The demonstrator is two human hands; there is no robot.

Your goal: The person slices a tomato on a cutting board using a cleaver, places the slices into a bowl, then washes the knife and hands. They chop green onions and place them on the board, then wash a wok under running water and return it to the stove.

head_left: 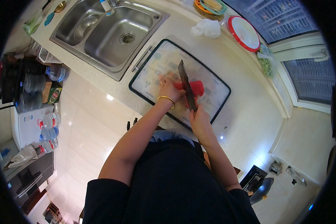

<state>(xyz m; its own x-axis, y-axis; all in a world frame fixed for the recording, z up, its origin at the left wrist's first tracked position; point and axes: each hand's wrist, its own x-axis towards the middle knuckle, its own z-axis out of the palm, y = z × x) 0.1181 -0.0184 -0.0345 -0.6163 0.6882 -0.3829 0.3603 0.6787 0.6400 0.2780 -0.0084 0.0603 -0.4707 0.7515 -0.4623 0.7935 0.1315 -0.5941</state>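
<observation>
My right hand (pixel 199 120) is closed round the handle of a cleaver-like kitchen knife (pixel 188 85), its dark blade pointing away from me. The blade lies across a red piece of food (pixel 196 88), possibly meat or a pepper; which one I cannot tell. My left hand (pixel 169 89), with a gold bangle at the wrist, presses on the left part of the red food, its fingers spread towards the board and its thumb close to the blade. Both hands are over a white cutting board (pixel 156 70) with a dark rim, which lies on the pale countertop.
A steel double sink (pixel 117 36) is at the upper left of the board. Beyond the board lie a crumpled white bag (pixel 207 28), a red-rimmed white plate (pixel 244 33) and bagged greens (pixel 265 63). A wok (pixel 261 191) sits at the lower right.
</observation>
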